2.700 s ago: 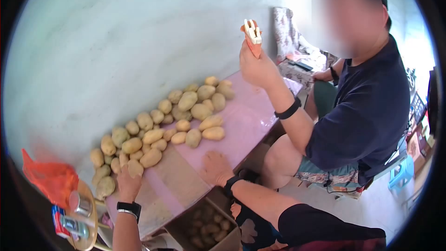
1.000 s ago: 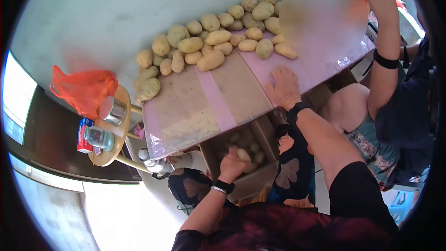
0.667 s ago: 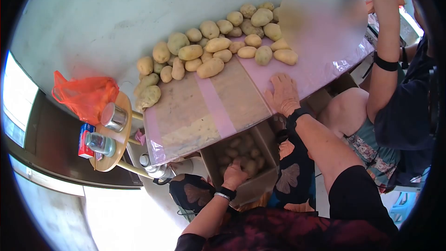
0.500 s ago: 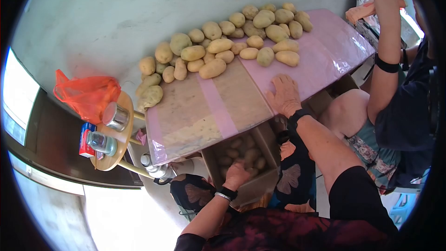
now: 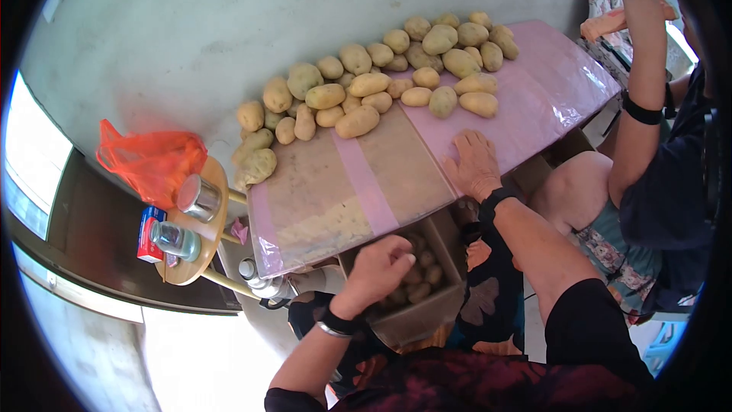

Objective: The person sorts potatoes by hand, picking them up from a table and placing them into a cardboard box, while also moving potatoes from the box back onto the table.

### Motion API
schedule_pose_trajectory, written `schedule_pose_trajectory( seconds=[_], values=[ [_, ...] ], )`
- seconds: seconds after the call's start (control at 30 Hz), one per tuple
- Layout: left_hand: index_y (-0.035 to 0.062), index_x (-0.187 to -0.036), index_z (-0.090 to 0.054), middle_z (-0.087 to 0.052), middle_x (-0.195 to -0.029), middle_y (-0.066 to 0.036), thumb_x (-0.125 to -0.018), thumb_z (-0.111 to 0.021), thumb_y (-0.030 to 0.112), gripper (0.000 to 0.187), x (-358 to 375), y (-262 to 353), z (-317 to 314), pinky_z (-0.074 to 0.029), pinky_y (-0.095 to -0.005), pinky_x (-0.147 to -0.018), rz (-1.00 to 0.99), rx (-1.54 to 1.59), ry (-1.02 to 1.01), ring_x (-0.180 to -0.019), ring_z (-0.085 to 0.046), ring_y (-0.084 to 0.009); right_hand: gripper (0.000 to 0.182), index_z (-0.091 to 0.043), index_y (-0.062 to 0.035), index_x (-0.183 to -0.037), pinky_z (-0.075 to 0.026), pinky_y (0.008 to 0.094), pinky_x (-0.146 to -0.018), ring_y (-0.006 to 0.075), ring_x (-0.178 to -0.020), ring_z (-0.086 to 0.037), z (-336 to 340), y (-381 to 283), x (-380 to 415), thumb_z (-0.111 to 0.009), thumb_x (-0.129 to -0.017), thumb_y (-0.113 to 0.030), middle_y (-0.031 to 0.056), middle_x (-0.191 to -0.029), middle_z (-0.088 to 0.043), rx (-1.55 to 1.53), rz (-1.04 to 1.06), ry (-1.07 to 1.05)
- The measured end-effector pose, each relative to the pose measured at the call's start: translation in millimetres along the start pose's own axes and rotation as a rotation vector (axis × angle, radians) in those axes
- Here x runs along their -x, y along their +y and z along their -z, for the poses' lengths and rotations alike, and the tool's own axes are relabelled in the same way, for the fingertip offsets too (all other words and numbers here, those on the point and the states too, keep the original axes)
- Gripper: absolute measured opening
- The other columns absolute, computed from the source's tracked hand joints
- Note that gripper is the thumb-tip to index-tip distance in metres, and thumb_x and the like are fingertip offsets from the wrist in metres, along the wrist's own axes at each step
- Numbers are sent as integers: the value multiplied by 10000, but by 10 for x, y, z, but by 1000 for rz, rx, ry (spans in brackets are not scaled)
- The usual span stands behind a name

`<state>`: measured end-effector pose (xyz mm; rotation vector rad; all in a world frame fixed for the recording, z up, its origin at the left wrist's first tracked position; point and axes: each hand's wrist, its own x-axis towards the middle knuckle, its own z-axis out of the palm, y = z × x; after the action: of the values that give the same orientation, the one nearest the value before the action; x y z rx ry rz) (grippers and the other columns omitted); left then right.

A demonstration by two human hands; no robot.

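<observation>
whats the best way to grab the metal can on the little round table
Probably around its body, coming from the side facing the potato table. The metal can stands upright with a straight, round wall that suits a wraparound grip. The red plastic bag crowds its far side and the glass jar sits nearby, while that side looks open
</observation>
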<state>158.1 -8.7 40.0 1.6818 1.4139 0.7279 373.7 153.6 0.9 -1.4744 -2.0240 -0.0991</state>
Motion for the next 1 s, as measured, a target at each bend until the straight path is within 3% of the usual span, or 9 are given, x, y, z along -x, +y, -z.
schedule_pose_trajectory(
  seconds=[0.13,0.2,0.27,0.47,0.63,0.7,0.83,0.9,1.0],
  values=[
    [-6,-994,-606,-591,-811,4,-833,-597,146,221,-249,127,588,-456,-243,-697,31,106,250,-766,-549,-93,316,-537,-58,-923,-355,418,-873,295,-1010,-461,-7,6,3,-621,-713,-278,114,-1015,-517,-10,16,24],
    [-13,-1000,-594,-606,-833,-23,-823,-596,138,232,-461,230,988,-455,-252,-696,76,-79,347,-781,-554,-102,315,-536,-56,-919,-353,421,-872,298,-1011,-459,-7,4,-4,-621,-713,-279,117,-1013,-516,-12,17,26],
    [-16,-960,-603,-645,-825,-173,-753,-600,152,267,-748,169,1273,-479,-355,-719,-29,-269,595,-798,-626,-300,315,-534,-55,-915,-352,423,-872,301,-1013,-457,14,-4,0,-621,-713,-280,120,-1011,-515,-15,20,29],
    [-56,-1028,-543,-575,-1030,-264,-722,-612,190,399,-1496,-368,1652,-417,-412,-877,58,-541,762,-991,-538,-379,345,-527,-40,-932,-349,430,-874,317,-1020,-458,12,-15,-2,-643,-675,-239,141,-1034,-513,-11,37,46],
    [-64,-1073,-523,-524,-1117,-301,-798,-550,331,481,-1999,-538,1732,-397,-427,-918,202,-487,706,-1064,-495,-413,355,-529,-30,-949,-345,437,-884,333,-1042,-451,46,-27,-18,-638,-670,-221,164,-1058,-510,-4,28,19],
    [-12,-1109,-547,-583,-1087,-239,-676,-629,230,502,-2169,-655,1791,-431,-377,-897,358,-513,644,-1039,-550,-357,356,-533,-28,-946,-343,442,-889,341,-1060,-446,51,-29,-30,-638,-662,-215,169,-1072,-510,-21,19,5],
    [-3,-1089,-559,-589,-1086,-236,-667,-639,293,522,-2295,-669,1813,-434,-375,-899,364,-697,585,-1039,-558,-351,371,-538,-26,-950,-342,444,-891,342,-1074,-444,58,-53,-60,-640,-653,-224,171,-1085,-510,6,-5,-6],
    [22,-1169,-530,-474,-1232,-261,-739,-598,420,590,-2327,-699,1856,-382,-423,-968,538,-758,443,-1156,-457,-371,386,-541,-28,-961,-342,446,-893,340,-1077,-445,21,0,-24,-639,-650,-234,170,-1094,-510,-46,-5,-2],
    [82,-1165,-566,-451,-1274,-221,-673,-645,412,597,-2301,-696,1838,-378,-420,-975,531,-761,433,-1166,-430,-381,376,-540,-34,-950,-345,447,-887,339,-1077,-448,38,1,-24,-639,-650,-239,169,-1095,-510,-54,-4,2]
  ],
)
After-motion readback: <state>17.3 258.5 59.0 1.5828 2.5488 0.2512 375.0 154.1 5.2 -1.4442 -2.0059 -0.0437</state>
